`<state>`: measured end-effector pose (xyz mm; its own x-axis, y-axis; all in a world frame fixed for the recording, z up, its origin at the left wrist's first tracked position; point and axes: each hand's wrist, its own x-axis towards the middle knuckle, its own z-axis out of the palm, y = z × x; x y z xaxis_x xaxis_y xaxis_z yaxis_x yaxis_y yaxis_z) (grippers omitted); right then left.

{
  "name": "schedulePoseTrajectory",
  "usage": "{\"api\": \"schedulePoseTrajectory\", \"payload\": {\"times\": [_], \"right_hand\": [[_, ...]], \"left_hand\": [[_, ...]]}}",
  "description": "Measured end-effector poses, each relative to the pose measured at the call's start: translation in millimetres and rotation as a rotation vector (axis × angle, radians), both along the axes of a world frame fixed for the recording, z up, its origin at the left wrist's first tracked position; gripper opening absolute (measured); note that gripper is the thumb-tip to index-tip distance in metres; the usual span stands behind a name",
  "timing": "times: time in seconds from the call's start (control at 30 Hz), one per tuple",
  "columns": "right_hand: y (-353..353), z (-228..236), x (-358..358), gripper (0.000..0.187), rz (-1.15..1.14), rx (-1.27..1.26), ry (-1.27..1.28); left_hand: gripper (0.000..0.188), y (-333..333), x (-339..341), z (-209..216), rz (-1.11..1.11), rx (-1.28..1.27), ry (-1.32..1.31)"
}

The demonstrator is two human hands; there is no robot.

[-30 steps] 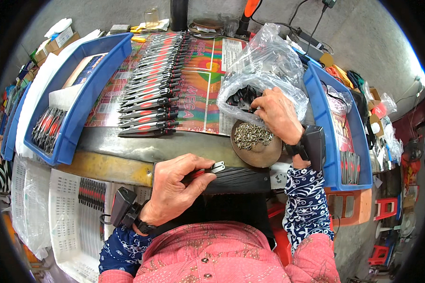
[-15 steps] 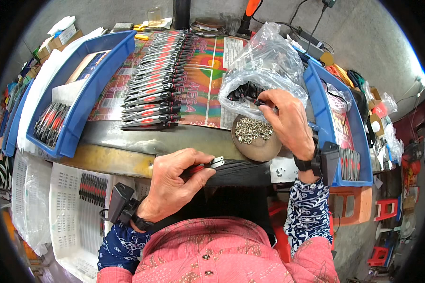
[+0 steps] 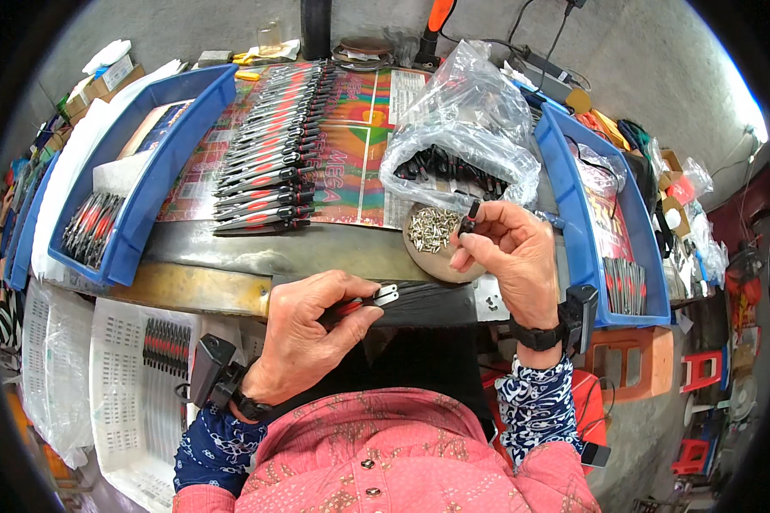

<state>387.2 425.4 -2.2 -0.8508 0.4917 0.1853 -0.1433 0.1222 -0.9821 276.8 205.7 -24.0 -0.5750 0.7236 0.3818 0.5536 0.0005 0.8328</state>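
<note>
My left hand (image 3: 316,329) is closed around a slim red-and-black piece; its flat silver metal end (image 3: 387,295), which has small holes, sticks out past the thumb and forefinger. My right hand (image 3: 513,248) pinches a small black part (image 3: 469,219) with a reddish spot, held upright. Just left of its fingertips is a round dish (image 3: 441,271) heaped with small silver rivet-like pins (image 3: 431,228). Behind that hand, a clear plastic bag (image 3: 462,115) lies with its mouth toward me, showing many black parts (image 3: 453,168) inside.
A long row of slim grey, red and black pieces (image 3: 265,154) lies on a colourful printed sheet (image 3: 351,162). Blue trays stand left (image 3: 141,231) and right (image 3: 583,248), each holding more pieces. A white crate (image 3: 137,410) sits low at left; a red stool (image 3: 586,402) is at right.
My right hand has come back from the bag's mouth toward me, bringing out a black part. The left hand keeps its hold nearly in place. The view has shifted slightly.
</note>
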Motion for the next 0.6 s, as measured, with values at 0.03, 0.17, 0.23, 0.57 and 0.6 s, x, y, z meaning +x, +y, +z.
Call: {"api": "schedulePoseTrajectory", "payload": {"times": [0.03,0.17,0.23,0.57,0.6], "right_hand": [[-3,-2,3,0.019,0.005,-0.063,0.023],[-12,-9,10,0.02,0.03,-0.155,0.072],[-16,-13,15,0.022,0.051,-0.201,0.093],[-35,-22,32,0.027,0.117,-0.309,0.072],[-37,-23,33,0.027,0.113,-0.277,0.078]], "left_hand": [[0.018,0,1,0,-0.011,0.016,-0.012],[0.019,1,5,0,-0.024,0.02,-0.044],[0.019,2,7,-1,-0.028,0.027,-0.052],[0.019,0,18,4,-0.067,-0.014,-0.018],[0.019,-1,19,4,-0.066,-0.03,-0.013]]}}
